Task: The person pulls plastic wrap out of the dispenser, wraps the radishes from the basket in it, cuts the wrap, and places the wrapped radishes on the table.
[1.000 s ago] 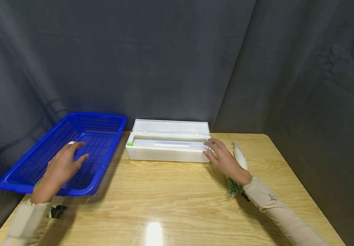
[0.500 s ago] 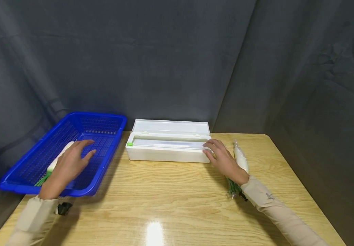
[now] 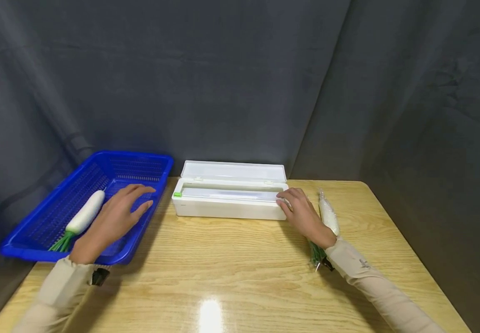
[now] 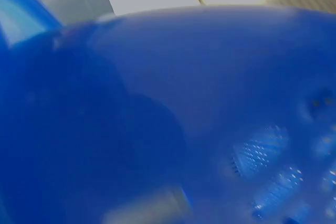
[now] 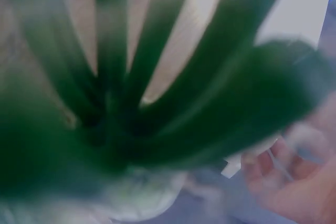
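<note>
While my right grip [image 3: 302, 213] has barely moved, my left grip [image 3: 116, 217] has shifted rightward over the basket; fingers relaxed and apart, nothing in it. Surface [image 3: 240, 259]: under everything, runs below both grips. Blue basket [image 3: 140, 154]: beneath the left grip, whose fingertips are near its right rim; left wrist view is mostly blurred blue. White box [image 3: 227, 209]: between the grips, lid up, white roll [image 3: 227, 192] inside, right end at my right fingertips. Right fingers are bent there, closer to the thumb than a second ago; can't tell if they pinch anything. Wrapped radish [image 3: 328, 217]: just right of the right grip, leaves partly under that wrist. Bare radish [image 3: 87, 213]: in the basket, just left of the left grip, unheld. It was nearly all hidden behind the hand a second ago, now in plain sight. Green tab [image 3: 177, 194]: far end of the box from the right grip. My read: left is clearing the radish, so attention is on the box; bare radish remains unwrapped.
</note>
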`<state>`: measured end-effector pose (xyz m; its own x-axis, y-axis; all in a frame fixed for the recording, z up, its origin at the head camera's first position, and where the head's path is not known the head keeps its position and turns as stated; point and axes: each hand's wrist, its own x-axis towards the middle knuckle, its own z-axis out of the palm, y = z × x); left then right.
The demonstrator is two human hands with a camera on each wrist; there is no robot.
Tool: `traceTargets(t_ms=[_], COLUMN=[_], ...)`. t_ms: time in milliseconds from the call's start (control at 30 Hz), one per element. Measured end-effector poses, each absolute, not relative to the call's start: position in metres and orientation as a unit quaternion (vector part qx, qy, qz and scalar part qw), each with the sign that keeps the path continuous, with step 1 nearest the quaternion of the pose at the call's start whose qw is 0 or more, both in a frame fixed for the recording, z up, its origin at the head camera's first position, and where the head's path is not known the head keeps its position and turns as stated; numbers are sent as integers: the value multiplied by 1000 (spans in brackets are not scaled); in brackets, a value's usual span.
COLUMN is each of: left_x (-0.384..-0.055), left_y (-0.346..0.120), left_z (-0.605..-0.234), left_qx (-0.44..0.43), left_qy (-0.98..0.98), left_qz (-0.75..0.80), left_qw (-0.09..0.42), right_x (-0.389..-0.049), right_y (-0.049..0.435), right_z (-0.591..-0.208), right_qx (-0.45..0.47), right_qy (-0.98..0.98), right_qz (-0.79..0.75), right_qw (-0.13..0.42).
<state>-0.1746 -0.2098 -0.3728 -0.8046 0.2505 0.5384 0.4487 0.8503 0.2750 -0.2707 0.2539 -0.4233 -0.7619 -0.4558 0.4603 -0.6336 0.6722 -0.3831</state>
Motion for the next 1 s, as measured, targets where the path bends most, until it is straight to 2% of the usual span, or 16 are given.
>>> traceTargets(t_ms=[333, 600, 1000], left_x=[-189, -187, -178], left_y=[-194, -178, -174], left_z=[-372, -365, -363], left_qx=[-236, -237, -249], left_qy=[-922, -943, -944], left_qz=[-203, -162, -179], left_qw=[231, 166, 120], right_x=[-273, -272, -275], right_y=[251, 246, 248], right_z=[-424, -422, -421], right_qx=[291, 292, 288], right_qy=[-902, -900, -902], right_qz=[273, 283, 284], right_qw=[163, 155, 153])
